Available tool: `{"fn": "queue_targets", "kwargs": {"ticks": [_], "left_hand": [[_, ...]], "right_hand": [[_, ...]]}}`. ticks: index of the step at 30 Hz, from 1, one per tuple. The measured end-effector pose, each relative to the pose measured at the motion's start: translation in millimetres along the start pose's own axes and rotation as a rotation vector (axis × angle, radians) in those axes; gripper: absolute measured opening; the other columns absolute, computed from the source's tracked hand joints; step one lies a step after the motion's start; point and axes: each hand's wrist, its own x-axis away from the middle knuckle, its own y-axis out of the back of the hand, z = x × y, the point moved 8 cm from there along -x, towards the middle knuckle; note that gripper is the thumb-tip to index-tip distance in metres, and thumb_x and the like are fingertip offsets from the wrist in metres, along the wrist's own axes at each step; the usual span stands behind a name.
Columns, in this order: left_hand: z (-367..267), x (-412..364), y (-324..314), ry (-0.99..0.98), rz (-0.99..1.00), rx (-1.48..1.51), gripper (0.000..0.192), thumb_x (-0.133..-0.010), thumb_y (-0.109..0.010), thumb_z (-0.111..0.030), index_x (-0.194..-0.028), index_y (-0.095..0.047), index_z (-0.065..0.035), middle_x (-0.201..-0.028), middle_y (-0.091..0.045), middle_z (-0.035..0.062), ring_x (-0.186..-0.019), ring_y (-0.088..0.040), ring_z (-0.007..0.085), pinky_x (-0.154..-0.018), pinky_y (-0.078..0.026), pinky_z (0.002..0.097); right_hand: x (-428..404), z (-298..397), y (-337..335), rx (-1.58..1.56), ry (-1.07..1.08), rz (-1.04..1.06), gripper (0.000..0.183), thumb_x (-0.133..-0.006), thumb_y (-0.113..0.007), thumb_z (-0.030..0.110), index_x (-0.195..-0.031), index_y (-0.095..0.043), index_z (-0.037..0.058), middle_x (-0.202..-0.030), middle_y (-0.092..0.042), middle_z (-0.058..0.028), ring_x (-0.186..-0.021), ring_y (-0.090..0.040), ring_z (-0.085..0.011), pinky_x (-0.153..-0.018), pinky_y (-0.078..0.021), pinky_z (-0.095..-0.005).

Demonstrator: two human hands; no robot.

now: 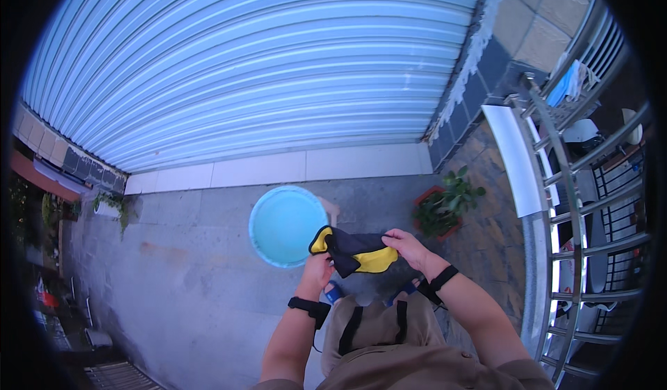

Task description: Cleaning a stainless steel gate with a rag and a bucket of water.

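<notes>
A black and yellow cloth (359, 249) is stretched between my two hands in front of my body. My left hand (319, 269) pinches its lower left part, where the fabric folds over and hides some of the fingers. The upper right corner is gripped by my right hand (406, 245), between thumb and fingers. Just beyond the cloth, a round light-blue plastic basin (288, 227) stands on the ground, and the cloth's left end overlaps its rim in my view. The basin seems to hold water.
A corrugated metal shutter (271, 77) rises ahead above a pale tiled sill (260, 171). To the right are a potted plant (443, 207) and a metal railing (573, 202) with a white panel (513, 160) against it. Another potted plant (108, 207) stands at the left.
</notes>
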Motion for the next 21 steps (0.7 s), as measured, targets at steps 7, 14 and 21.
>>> {"fn": "queue_targets", "kwargs": {"ticks": [7, 14, 21], "left_hand": [[-34, -35, 169, -0.056, -0.339, 0.089, 0.042, -0.079, -0.051, 0.002, -0.120, -0.047, -0.0088, -0.106, -0.056, 0.0072, -0.092, -0.056, 0.0205, -0.076, -0.048, 0.0406], [-67, -81, 193, -0.295, -0.587, -0.564, 0.034, -0.083, -0.046, 0.003, -0.115, -0.055, -0.0040, -0.113, -0.055, 0.0159, -0.102, -0.054, 0.0274, -0.089, -0.042, 0.0339], [-66, -153, 157, -0.524, -0.485, -1.513, 0.038, -0.082, -0.052, -0.006, -0.118, -0.059, -0.0190, -0.137, -0.040, 0.0111, -0.126, -0.037, 0.0340, -0.098, -0.035, 0.0506]], "right_hand": [[-145, -62, -112, 0.375, 0.120, -0.132, 0.017, -0.083, -0.060, 0.013, -0.096, -0.061, 0.0025, -0.087, -0.063, -0.0095, -0.084, -0.059, -0.0182, -0.076, -0.0455, -0.0298], [-273, -94, -135, 1.008, 0.399, -0.252, 0.029, -0.077, -0.050, -0.001, -0.100, -0.063, 0.0088, -0.104, -0.058, -0.0168, -0.102, -0.053, -0.0354, -0.090, -0.0427, -0.0402], [-327, -143, -173, 1.366, 0.049, -0.159, 0.029, -0.083, -0.058, 0.025, -0.111, -0.062, 0.0209, -0.122, -0.048, -0.0173, -0.111, -0.047, -0.0392, -0.093, -0.0399, -0.0480]]}}
